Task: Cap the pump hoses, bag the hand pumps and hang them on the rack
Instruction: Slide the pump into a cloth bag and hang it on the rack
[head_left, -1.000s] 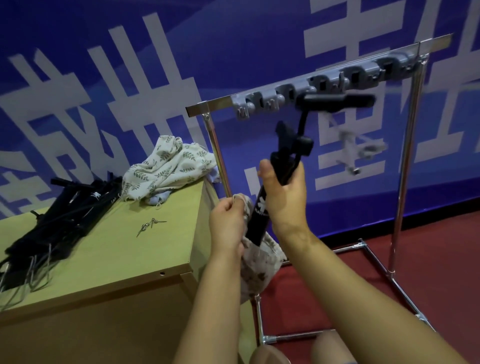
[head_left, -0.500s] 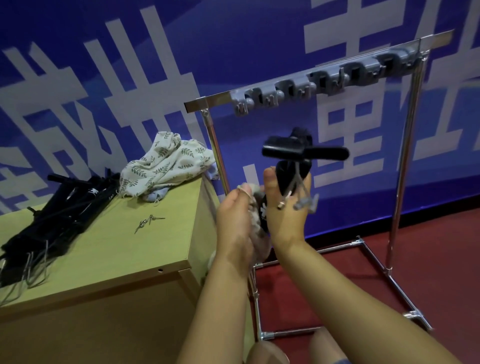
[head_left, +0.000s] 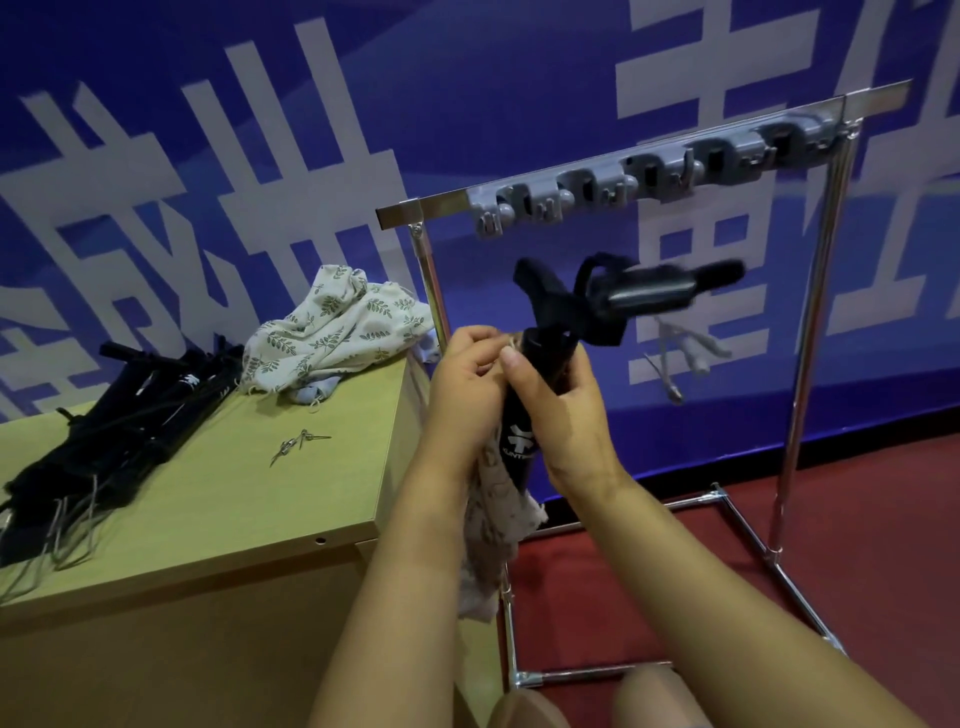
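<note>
Right hand (head_left: 566, 415) gripping pump (head_left: 524, 415) barrel upright before rack (head_left: 644, 171); left hand (head_left: 467, 384) pinching bag (head_left: 493, 525) mouth. I'm judging: keeping mouth wide, drawing fabric up evenly, avoiding snagging dangling hose (head_left: 670, 358).

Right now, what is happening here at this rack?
A person is bagging a black hand pump. The right hand grips its barrel, and the left hand pinches the mouth of the leaf-print bag that hangs around its lower end. The rack has nothing hung on its hooks; more pumps and bags lie on the table.
</note>
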